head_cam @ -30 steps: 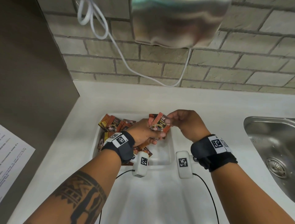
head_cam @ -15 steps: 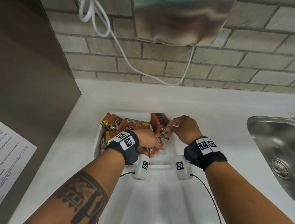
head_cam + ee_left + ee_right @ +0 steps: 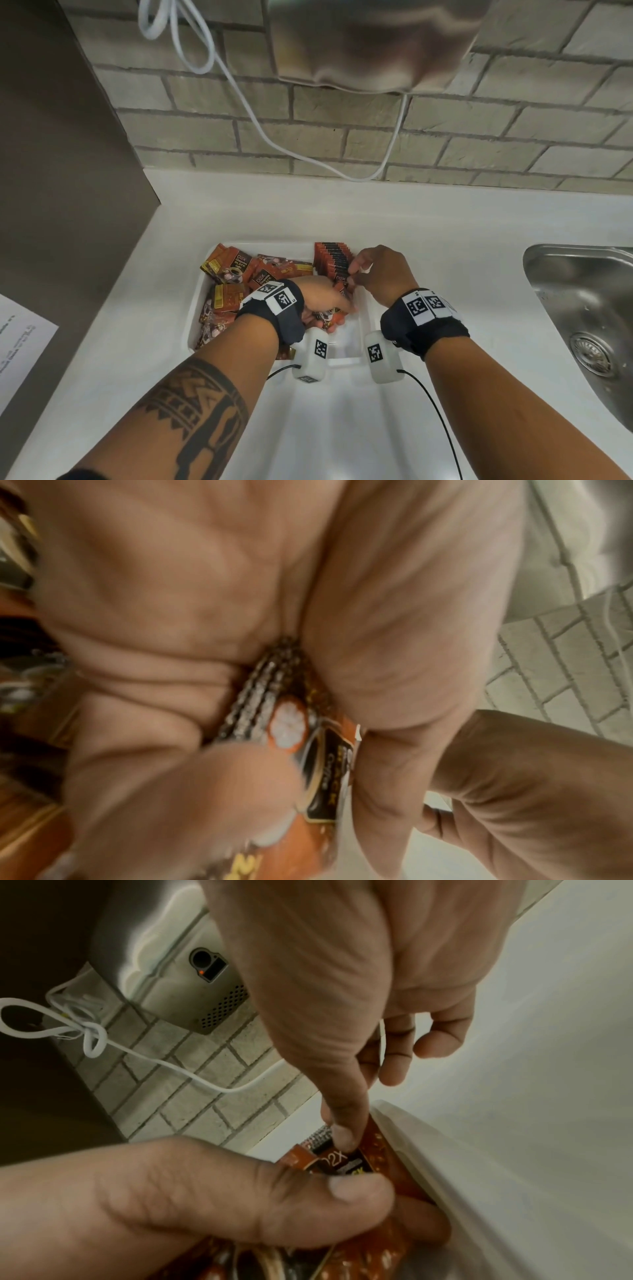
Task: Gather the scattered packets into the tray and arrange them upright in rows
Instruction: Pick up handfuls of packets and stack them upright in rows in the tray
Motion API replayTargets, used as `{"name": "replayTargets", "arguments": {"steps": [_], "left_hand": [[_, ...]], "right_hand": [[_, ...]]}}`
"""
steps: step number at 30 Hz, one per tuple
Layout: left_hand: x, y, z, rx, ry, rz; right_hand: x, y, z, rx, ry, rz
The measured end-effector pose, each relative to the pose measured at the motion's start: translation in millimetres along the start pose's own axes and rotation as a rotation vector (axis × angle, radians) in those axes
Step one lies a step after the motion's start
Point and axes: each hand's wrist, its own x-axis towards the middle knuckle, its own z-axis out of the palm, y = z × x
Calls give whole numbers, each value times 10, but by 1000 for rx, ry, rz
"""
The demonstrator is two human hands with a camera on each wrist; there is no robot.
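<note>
right hand (image 3: 380,270) lowered, pinching packet (image 3: 346,1161) into upright row (image 3: 331,258) | left hand (image 3: 322,296) clutching spare packets (image 3: 274,696) | row grows

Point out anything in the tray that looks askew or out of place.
The loose packets on the left side of the tray lie jumbled flat at mixed angles, while the upright row at the back right stands neat. Nothing looks torn or spilled.
</note>
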Motion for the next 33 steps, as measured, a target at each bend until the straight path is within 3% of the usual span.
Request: {"name": "replayTargets", "arguments": {"steps": [26,31,33], "left_hand": [[-53,-44,-67,7,-22,21],[-153,-74,-136,-149,-59,81],[-203,-82,-160,-270,-87,164]], "right_hand": [[-37,19,-17,14,-32,-34],[-87,63,-63,107,49,-69],[-133,45,-97,216,-16,-75]]}}
